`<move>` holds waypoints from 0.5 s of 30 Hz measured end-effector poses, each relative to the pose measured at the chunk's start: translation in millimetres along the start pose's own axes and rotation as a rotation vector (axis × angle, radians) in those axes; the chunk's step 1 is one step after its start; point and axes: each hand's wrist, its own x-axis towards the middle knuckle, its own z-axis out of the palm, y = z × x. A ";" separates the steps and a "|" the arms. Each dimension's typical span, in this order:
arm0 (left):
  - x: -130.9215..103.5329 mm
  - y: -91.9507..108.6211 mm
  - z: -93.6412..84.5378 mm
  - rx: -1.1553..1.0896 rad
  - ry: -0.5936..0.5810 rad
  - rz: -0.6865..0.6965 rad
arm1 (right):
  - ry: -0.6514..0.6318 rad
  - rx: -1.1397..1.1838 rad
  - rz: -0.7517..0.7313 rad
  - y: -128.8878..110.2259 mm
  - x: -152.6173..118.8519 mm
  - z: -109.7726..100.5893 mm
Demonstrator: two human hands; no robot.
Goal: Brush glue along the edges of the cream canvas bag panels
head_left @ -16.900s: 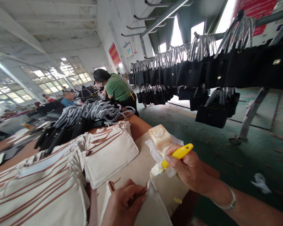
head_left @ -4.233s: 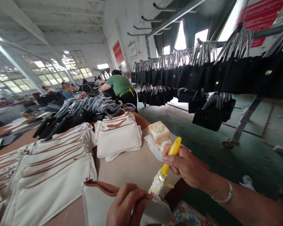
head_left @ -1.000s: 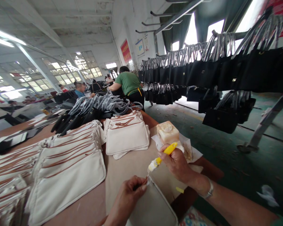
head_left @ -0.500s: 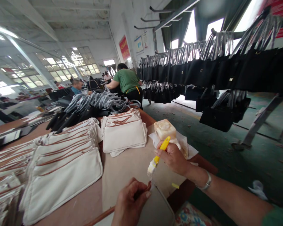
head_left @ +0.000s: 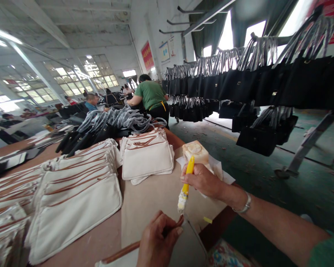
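A worker's right hand [head_left: 202,180] grips a yellow-handled paintbrush [head_left: 188,170], its bristles caked with white paste and pointing down toward the left hand [head_left: 161,239]. That left hand pinches the brown-trimmed top corner of a cream pouch [head_left: 189,244], thumb against bent fingers, apparently to keep the edge steady and raised for the bristles; whether they touch it cannot be told. The pouch lies beneath and to either side of the left hand, partly hidden by it.

Just beyond the right hand, a stained plastic container [head_left: 195,150] sits on white sheeting [head_left: 228,178], probably placed within easy reach of the brush, with the sheeting there to catch drips. A tan board [head_left: 144,202] spreads ahead of the left hand, likely shielding the worktable [head_left: 100,231].

Past that hand stands a short stack of cream pouches [head_left: 147,161]; to its left, overlapping rows of pouches [head_left: 80,207] lie with trimmed edges showing, perhaps so each lifts off easily. Well beyond the right hand, black handbags [head_left: 236,83] hang from a rack, seemingly to keep them off the floor.
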 end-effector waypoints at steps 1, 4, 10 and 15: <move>-0.7 -4.7 -0.1 0.018 -0.001 0.010 | -0.015 -0.005 -0.004 1.2 -2.3 3.6; -8.3 -27.7 -1.9 0.224 0.061 0.084 | -0.070 0.037 0.058 5.5 -13.7 8.7; -31.9 -78.6 -30.4 0.722 0.277 0.156 | 0.213 0.127 0.176 30.0 -27.8 -5.1; -17.2 -65.9 -122.6 0.874 0.323 0.120 | 0.326 0.094 0.308 55.5 -33.6 2.0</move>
